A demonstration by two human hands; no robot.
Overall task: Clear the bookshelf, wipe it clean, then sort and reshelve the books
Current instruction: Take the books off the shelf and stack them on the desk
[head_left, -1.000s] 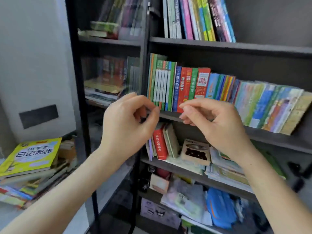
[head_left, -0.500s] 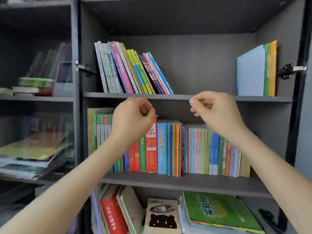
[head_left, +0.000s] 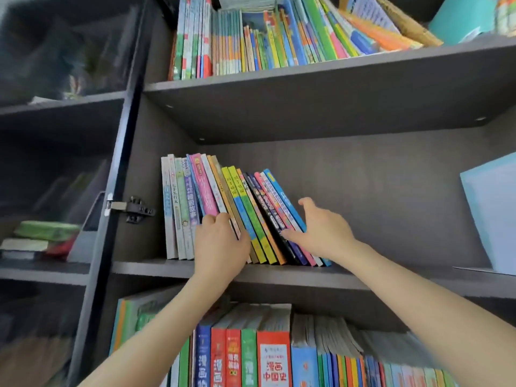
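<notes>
On the middle board of the dark grey wooden bookshelf [head_left: 273,272] the leaning row of thin colourful paperbacks [head_left: 245,208] tilts with its tops to the left, and we put that down to the bare stretch of board on its right, where nothing props it. The left hand [head_left: 220,247] has its fingers curled onto the spines near the middle of the row, gripping there. The right hand [head_left: 324,230] is spread wide and holds nothing, its straight fingers laid against the cover of the outermost blue paperback [head_left: 284,194], thumb raised. We read this as bracketing the bunch from both sides, so that such slim, slippery books come off as one block rather than fanning out. A pale blue book [head_left: 488,213] stands well apart at the right, and we judge the clearing barely begun
</notes>
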